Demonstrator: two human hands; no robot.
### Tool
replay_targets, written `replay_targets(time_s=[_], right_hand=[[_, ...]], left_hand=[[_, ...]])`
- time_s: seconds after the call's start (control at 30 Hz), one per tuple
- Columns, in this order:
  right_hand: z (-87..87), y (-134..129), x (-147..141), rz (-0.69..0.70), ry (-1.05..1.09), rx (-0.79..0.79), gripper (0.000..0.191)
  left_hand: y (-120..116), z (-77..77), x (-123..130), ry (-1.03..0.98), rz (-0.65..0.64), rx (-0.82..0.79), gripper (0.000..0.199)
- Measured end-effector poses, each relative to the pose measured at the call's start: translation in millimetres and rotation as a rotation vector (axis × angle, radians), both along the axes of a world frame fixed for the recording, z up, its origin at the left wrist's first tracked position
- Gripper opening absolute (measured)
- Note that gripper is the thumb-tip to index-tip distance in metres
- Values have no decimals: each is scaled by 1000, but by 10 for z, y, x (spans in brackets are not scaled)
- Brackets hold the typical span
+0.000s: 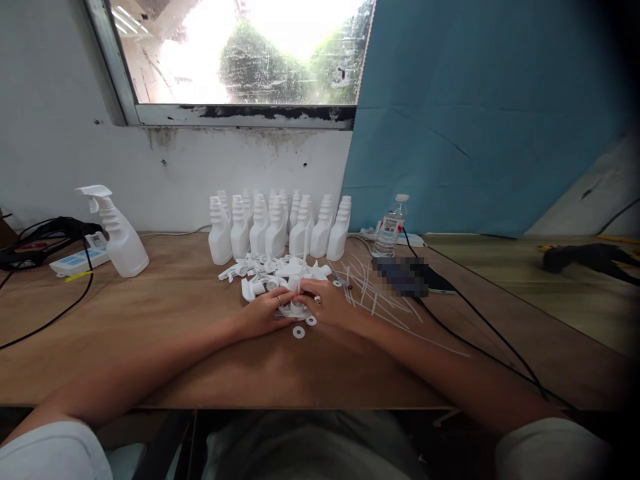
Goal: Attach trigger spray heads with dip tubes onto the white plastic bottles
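My left hand [267,312] and my right hand [327,303] meet at the front of a pile of white plastic spray-head parts [273,268]. Between them is a white spray-head part [294,283], with the fingers of both hands closed around it. My fingers cover much of this piece, so its exact shape is hidden. White ring washers [299,332] lie on the table just in front of my hands. To the right of the pile, thin white tubes [373,293] are scattered, partly beside my right forearm.
Several white bottles [259,230] without spray heads stand behind the pile. A complete spray bottle [125,243] is at the left, near a power strip [80,260]. A clear water bottle [390,230], a dark phone-like object [403,277] and black cables [493,340] are at the right.
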State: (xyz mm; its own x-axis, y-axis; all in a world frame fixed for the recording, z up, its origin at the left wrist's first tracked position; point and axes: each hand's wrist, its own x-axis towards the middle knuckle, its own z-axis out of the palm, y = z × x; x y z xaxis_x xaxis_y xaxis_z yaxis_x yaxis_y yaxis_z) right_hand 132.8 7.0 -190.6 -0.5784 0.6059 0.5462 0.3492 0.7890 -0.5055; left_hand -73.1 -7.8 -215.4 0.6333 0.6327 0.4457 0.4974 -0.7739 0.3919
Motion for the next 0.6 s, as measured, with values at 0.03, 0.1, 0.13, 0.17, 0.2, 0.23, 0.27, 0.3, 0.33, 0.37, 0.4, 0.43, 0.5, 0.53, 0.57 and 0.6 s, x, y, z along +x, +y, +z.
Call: replay_targets(time_s=[0.03,0.1,0.13,0.17,0.2,0.23,0.27,0.3,0.33,0.37,0.4,0.43,0.5,0.53,0.57,0.6], right_hand=[[-18,-6,2,-4,19,0,24],[-55,-18,17,15,58,-1,25],[-73,-25,31,40,64,-7,25],[-87,-33,46,70,59,-17,25],[-97,-43,62,94,50,-32,25],[-102,-53,77,106,40,-51,24],[-104,-64,89,114,29,-68,22],[-103,-75,97,116,21,-81,21],[-99,-86,101,115,18,-89,20],[-95,-97,101,113,15,-93,19],[-91,-107,99,110,12,-95,18],[-87,-116,95,105,4,-99,17],[-83,-136,88,80,-21,-124,18],[-81,-147,86,66,-33,-140,19],[-81,-157,86,53,-42,-157,21],[-83,-167,88,44,-51,-170,23]], left_hand=[[-1,0,-1,3,4,-4,43],[-6,-6,-2,2,13,-9,44],[-14,-9,-1,0,18,-11,45],[-25,-8,0,-8,20,-10,47],[-37,-2,-2,-21,19,-7,52],[-46,13,-9,-42,13,2,57],[-48,37,-24,-73,7,19,61],[-35,69,-52,-109,7,48,61],[-3,108,-96,-153,24,90,57],[53,150,-159,-202,63,147,49],[134,190,-241,-253,127,215,40],[239,224,-343,-314,220,291,33],[497,257,-588,-436,455,423,31],[637,250,-723,-500,584,467,35],[772,228,-857,-562,707,476,41],[896,193,-985,-630,830,458,46]])
